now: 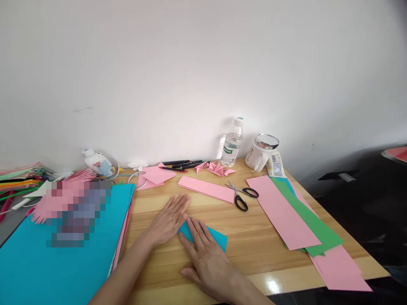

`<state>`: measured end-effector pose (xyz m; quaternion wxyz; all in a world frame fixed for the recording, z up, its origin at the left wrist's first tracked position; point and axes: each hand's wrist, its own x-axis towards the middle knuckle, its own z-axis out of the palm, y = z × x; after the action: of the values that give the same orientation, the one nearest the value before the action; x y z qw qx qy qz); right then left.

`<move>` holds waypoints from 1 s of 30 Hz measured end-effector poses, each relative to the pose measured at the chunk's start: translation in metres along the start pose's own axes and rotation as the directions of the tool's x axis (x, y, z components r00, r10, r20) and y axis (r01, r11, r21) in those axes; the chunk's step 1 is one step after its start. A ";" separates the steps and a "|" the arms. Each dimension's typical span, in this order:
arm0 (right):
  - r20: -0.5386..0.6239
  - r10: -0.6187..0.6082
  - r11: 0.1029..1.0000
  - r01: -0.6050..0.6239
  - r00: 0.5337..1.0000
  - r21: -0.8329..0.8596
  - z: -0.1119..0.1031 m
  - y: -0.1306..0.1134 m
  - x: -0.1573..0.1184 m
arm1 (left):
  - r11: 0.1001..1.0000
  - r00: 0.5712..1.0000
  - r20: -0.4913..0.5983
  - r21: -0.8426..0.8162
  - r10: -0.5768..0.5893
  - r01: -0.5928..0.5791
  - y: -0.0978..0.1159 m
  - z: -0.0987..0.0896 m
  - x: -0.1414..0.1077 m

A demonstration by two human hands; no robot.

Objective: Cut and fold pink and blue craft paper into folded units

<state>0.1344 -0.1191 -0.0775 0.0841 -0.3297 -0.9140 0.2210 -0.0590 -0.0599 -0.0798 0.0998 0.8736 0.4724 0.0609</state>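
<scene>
A small piece of blue paper (219,238) lies on the wooden table, partly covered by my hands. My right hand (205,256) presses flat on it, fingers stretched out over its middle. Just to the left, my left hand (170,218) lies with straight fingers, its thumb side at the paper's left end. Whether the left hand touches the paper's edge is hard to make out. Beyond my hands rests a long pink paper strip (206,189), with black-handled scissors (241,196) lying spread at its right end.
Blue sheets (104,224) are stacked on the left. Pink strips (286,216) and green paper (324,233) overlap at the right edge. Along the wall stand a water bottle (233,144) and a white mug (259,154), near folded pink pieces (218,169) and pens (181,165).
</scene>
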 end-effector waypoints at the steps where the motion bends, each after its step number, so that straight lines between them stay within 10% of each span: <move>1: -0.006 -0.002 1.000 0.002 1.000 -0.003 0.001 0.001 0.000 | 0.999 1.000 -0.020 0.030 -0.012 0.013 -0.004 0.001 0.001; 13: 0.012 0.118 0.991 -0.117 0.993 -0.070 0.006 -0.020 0.021 | 0.970 0.995 -0.099 0.240 -0.014 0.038 -0.009 0.006 0.003; 25: -0.264 0.087 0.943 -0.165 0.961 -0.290 0.029 0.018 -0.065 | 0.963 0.993 -0.118 0.266 -0.021 0.052 -0.011 0.011 0.005; 30: -0.266 0.042 0.934 -0.133 0.963 -0.332 0.021 0.025 -0.082 | 0.923 0.957 -0.248 0.310 -0.152 0.227 0.004 0.011 0.002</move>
<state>0.2052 -0.1621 -0.1078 0.1312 -0.4056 -0.9045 0.0159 -0.0524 -0.0623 -0.0895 -0.0974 0.8155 0.5668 0.0655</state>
